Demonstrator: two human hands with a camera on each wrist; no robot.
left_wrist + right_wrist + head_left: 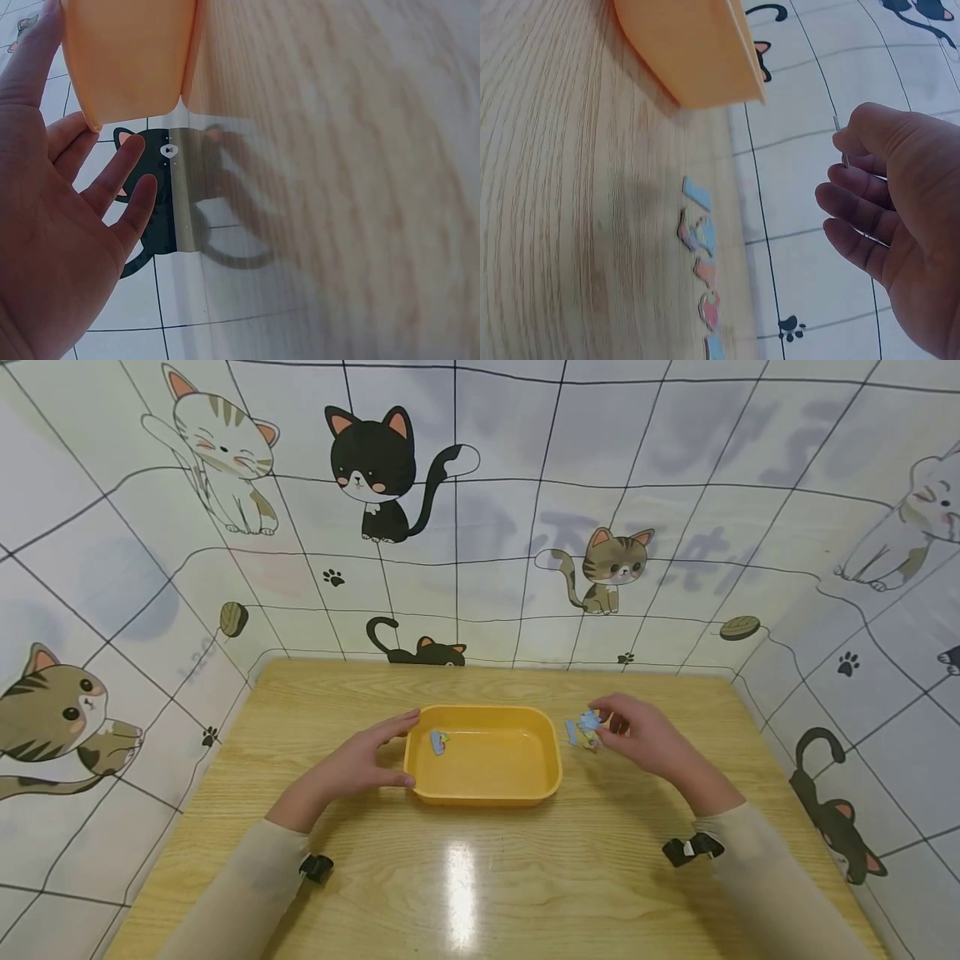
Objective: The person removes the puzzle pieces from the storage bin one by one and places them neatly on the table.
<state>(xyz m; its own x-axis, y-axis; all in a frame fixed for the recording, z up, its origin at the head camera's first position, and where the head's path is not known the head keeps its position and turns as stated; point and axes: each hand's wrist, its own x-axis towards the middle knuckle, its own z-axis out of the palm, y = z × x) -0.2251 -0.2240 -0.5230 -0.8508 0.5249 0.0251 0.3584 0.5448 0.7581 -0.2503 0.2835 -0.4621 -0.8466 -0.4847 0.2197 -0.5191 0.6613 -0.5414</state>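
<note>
A yellow plastic tray [487,768] sits on the table, with a small blue and multicoloured puzzle piece [437,743] lying inside near its left end. My left hand [365,757] rests at the tray's left side, fingers spread and fairly straight, thumb at the near corner and fingertips at the far one. To the right of the tray, my right hand [643,735] pinches a thin light-blue puzzle piece [590,719] between thumb and index finger. The right wrist view shows that piece [844,159] edge-on, raised above the table. Several loose puzzle pieces [697,232] lie below it.
The wooden table [360,877] ends at a tiled-pattern cloth [495,527] printed with cartoon cats, which rises behind and at both sides. A black strap device [317,867] is on the left wrist and another [692,849] on the right.
</note>
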